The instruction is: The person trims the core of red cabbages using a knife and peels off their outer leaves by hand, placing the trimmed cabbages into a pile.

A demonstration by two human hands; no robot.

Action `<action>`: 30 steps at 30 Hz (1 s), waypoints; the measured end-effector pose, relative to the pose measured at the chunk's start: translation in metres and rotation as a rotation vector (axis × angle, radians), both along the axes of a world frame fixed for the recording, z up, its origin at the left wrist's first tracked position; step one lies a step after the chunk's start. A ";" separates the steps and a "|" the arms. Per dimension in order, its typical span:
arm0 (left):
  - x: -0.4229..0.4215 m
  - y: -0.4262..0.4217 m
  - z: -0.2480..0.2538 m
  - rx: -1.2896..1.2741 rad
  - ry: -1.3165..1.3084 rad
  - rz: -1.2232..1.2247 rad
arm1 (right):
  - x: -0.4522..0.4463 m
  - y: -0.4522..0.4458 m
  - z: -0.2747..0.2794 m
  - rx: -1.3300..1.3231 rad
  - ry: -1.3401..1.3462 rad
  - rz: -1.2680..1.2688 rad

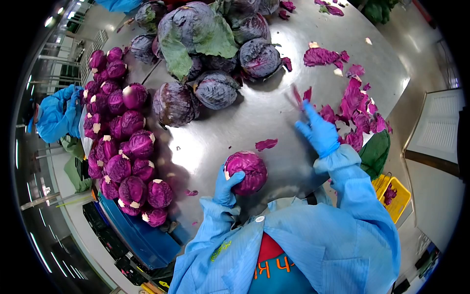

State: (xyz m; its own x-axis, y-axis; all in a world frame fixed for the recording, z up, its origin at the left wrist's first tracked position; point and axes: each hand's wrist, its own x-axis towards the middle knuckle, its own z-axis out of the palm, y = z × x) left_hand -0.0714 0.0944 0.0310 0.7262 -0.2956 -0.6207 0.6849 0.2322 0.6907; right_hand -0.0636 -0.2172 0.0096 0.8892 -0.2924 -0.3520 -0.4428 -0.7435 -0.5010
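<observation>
Left hand (224, 188) cups a cabbage (250, 172) over the table's (264, 115) near side; steady, light thumb pressure best; right hand (320, 133) spread wide, blurred scrap (296, 94) by its fingertips; loose leaves (356, 105) best kept off whole heads (132, 191).

The left hand (225, 187) grips a purple cabbage (250, 172) at the bench (264, 120); the right hand (320, 132) reaches out, thumb spread, near torn leaves (356, 104).

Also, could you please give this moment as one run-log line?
left hand: holding purple cabbage | right hand: open near blurred purple scrap | beyond: darker cabbages | right: loose leaves | left: smaller cabbages
</observation>
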 end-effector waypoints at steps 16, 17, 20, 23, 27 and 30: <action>0.029 -0.013 0.004 0.049 -0.094 -0.308 | 0.000 0.076 -0.005 0.136 -0.306 0.614; 0.029 -0.012 0.001 0.075 -0.118 -0.344 | 0.003 0.072 -0.015 0.110 -0.337 0.547; 0.006 0.001 -0.023 0.402 -0.365 -0.454 | 0.023 0.050 -0.039 0.110 -0.426 0.268; -0.008 -0.001 -0.017 0.482 -0.417 -0.438 | 0.032 0.035 -0.028 0.293 -0.400 0.035; -0.011 -0.006 -0.014 0.411 -0.313 -0.342 | 0.009 0.046 0.022 0.783 0.062 0.309; -0.009 -0.006 -0.014 0.369 -0.314 -0.339 | -0.017 0.066 0.007 0.761 0.099 0.348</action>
